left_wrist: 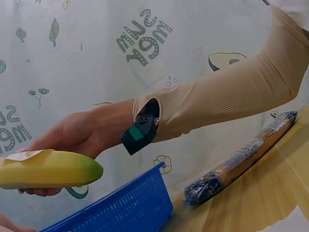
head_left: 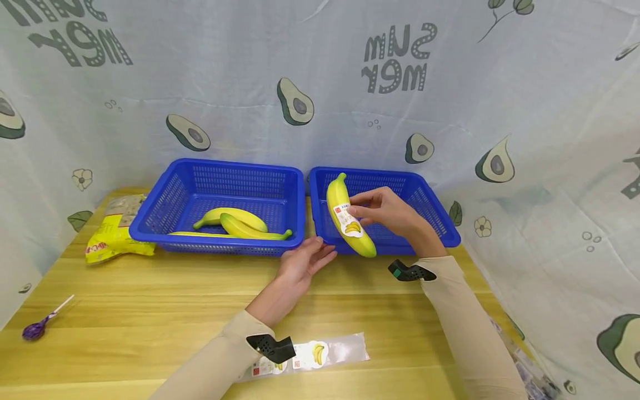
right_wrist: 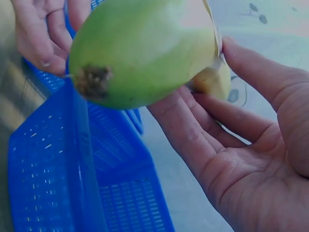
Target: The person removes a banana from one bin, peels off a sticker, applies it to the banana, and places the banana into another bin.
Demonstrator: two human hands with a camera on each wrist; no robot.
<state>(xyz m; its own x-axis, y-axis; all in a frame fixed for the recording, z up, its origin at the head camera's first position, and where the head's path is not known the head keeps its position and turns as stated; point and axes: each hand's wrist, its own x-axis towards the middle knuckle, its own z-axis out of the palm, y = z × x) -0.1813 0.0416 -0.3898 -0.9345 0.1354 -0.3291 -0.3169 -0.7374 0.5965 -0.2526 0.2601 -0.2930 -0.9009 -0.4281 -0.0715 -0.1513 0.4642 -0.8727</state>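
Note:
My right hand [head_left: 387, 214] pinches a banana [head_left: 367, 244] by its middle, thumb over a white banana-print label [head_left: 350, 225]. The fruit hangs tilted above the front of the right blue basket [head_left: 440, 239]. In the right wrist view, the banana's dark tip [right_wrist: 94, 81] faces the camera. My left hand [head_left: 297, 264] is beside the two baskets' near corners, its fingers relaxed and holding nothing. Three bananas [head_left: 257, 230] show in the left blue basket [head_left: 235, 166], one mostly hidden by the front wall. A clear strip of labels [head_left: 345, 351] lies partly behind my left wrist.
A yellow snack bag [head_left: 117, 233] leans near the left basket's side. A purple lollipop [head_left: 35, 330] lies at the table's left. Along the right edge is a long wrapped package [left_wrist: 236, 162]. A printed curtain [head_left: 240, 66] hangs behind the baskets.

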